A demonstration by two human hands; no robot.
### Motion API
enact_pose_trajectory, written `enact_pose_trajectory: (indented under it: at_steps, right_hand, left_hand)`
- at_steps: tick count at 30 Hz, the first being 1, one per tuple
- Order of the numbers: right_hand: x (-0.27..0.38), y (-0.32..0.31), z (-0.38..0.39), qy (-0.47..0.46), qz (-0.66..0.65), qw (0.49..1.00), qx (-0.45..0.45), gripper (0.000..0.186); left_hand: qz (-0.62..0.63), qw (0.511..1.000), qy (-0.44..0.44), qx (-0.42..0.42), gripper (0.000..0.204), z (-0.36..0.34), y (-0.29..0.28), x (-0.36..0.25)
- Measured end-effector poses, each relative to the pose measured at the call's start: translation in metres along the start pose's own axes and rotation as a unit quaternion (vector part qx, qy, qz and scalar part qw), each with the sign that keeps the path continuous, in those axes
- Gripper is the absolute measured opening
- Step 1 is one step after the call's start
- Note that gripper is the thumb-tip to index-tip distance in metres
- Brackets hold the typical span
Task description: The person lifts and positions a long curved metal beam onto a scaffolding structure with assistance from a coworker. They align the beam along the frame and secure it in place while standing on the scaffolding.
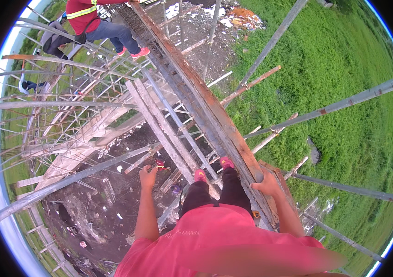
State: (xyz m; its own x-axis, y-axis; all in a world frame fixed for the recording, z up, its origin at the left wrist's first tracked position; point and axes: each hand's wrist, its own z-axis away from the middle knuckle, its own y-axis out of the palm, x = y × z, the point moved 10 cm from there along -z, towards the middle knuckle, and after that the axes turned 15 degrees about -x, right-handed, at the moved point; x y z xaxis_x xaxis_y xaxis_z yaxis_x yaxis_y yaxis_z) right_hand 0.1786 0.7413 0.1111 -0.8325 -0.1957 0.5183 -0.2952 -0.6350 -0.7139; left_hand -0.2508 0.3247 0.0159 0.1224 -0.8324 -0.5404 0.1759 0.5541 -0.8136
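My right hand (267,183) grips the upper edge of a long, rust-brown wooden formwork board (233,136), thumb on its near side. Part of those fingers is hidden behind the board's edge. My left hand (148,177) is raised in the air to the left, its fingers loosely curled and apart, with nothing seen in it. Below it the view drops to dark ground. My feet, in pink shoes (227,162), stand beside the formwork, the left one near the end of two pale planks (159,124). Inside the formwork trough runs a dark rebar cage (173,78).
Grey metal scaffold pipes (344,102) cross on both sides. Farther along the beam a person in a red top (81,21) sits, with other people beyond. Another person in red (160,165) is far below on the muddy ground (127,203). Grass (335,60) covers the right side.
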Motion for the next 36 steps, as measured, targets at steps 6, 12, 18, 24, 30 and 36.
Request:
enact_pose_trajectory:
  at_steps: [6, 12, 18, 24, 30, 36]
  right_hand:
    - [0.011, -0.068, -0.023, -0.002, 0.002, 1.000, -0.005, 0.091]
    - [-0.029, -0.105, -0.072, 0.008, 0.032, 0.999, -0.026, 0.094]
    - [-0.064, -0.107, -0.110, -0.049, 0.042, 0.996, -0.057, 0.089]
    - [-0.075, -0.121, -0.125, -0.019, 0.011, 0.999, -0.030, 0.073]
    - [-0.074, -0.117, -0.139, -0.037, 0.003, 0.999, -0.021, 0.073]
    - [-0.074, -0.119, -0.146, -0.014, 0.033, 0.999, -0.011, 0.078]
  left_hand:
    - [0.014, 0.997, -0.069, 0.044, 0.055, -0.016, 0.046, 0.032]
    - [-0.047, 0.985, -0.109, 0.123, 0.056, 0.005, 0.128, 0.086]
    - [-0.061, 0.980, -0.096, 0.162, 0.054, 0.015, 0.145, 0.090]
    - [-0.062, 0.975, -0.071, 0.202, 0.030, 0.013, 0.141, 0.071]
    - [-0.078, 0.966, -0.065, 0.236, 0.037, -0.005, 0.159, 0.052]
    - [-0.081, 0.964, -0.051, 0.248, 0.040, -0.004, 0.191, 0.051]
